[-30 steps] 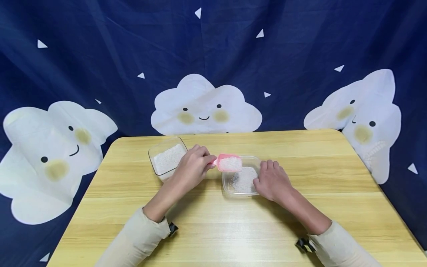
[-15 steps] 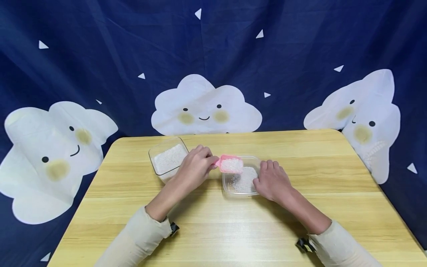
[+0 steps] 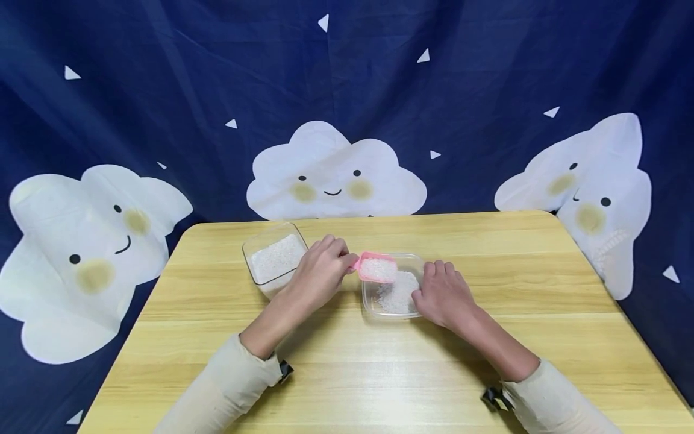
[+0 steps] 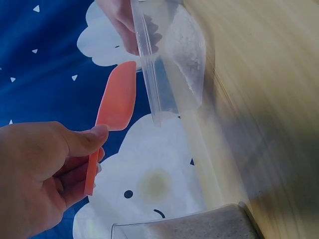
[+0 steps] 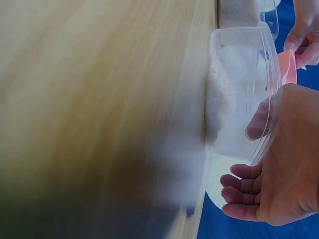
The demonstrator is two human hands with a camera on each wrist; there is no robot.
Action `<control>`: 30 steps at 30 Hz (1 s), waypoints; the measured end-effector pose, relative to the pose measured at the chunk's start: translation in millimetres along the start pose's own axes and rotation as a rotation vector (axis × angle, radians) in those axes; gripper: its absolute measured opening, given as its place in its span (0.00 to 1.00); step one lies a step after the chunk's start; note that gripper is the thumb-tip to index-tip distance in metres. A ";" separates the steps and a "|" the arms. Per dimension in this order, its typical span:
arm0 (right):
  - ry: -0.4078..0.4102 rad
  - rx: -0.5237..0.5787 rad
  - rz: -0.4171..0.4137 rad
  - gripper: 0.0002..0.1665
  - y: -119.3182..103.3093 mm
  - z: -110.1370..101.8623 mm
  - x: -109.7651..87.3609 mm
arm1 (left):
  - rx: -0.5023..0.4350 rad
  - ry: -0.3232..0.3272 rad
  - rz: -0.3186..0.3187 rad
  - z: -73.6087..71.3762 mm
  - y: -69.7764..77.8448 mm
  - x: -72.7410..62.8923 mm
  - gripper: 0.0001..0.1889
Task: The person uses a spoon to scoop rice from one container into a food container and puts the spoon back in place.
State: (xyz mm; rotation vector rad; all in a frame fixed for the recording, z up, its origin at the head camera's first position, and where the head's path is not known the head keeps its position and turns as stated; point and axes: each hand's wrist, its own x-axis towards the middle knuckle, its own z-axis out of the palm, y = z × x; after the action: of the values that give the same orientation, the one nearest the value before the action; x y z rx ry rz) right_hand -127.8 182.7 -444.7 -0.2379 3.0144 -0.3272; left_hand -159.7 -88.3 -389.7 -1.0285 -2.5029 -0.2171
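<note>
My left hand [image 3: 320, 271] pinches the handle of a pink scoop [image 4: 118, 97], thumb on top and fingers beneath. White rice-like grains [image 3: 378, 269] fill the scoop, which is over the left back part of a clear plastic container [image 3: 374, 310]. Inside that container lies a heap of the same white grains [image 3: 400, 294]. With its thumb inside the wall and its fingers outside, my right hand [image 3: 443, 295] holds the container's right side. Behind my left forearm stands a second clear container [image 3: 260, 278] with white grains [image 3: 278, 258], partly hidden by the hand.
Both containers stand on a light wooden table [image 3: 347, 374], toward its back edge. A dark blue curtain [image 3: 466, 78] with white clouds hangs behind it. Beige sleeves and black wrist straps show on both arms.
My left hand has moved the loaded scoop slightly to the right, further over the plastic container. My right hand and both containers stay in place.
</note>
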 end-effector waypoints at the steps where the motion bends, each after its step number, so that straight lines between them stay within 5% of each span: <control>1: 0.000 -0.001 -0.001 0.22 0.0 -0.2 -0.1 | 0.008 0.001 0.003 -0.3 0.2 0.2 0.08; 30: -0.002 -0.004 -0.009 0.21 -1.1 0.5 0.6 | 0.113 0.014 0.073 0.6 5.6 1.8 0.08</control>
State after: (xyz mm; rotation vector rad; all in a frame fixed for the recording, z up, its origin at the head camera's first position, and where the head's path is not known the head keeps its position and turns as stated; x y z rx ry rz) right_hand -128.1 181.4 -445.0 -0.2513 3.0133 -0.3223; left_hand -157.2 -83.1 -389.5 -1.0659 -2.4300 -0.0601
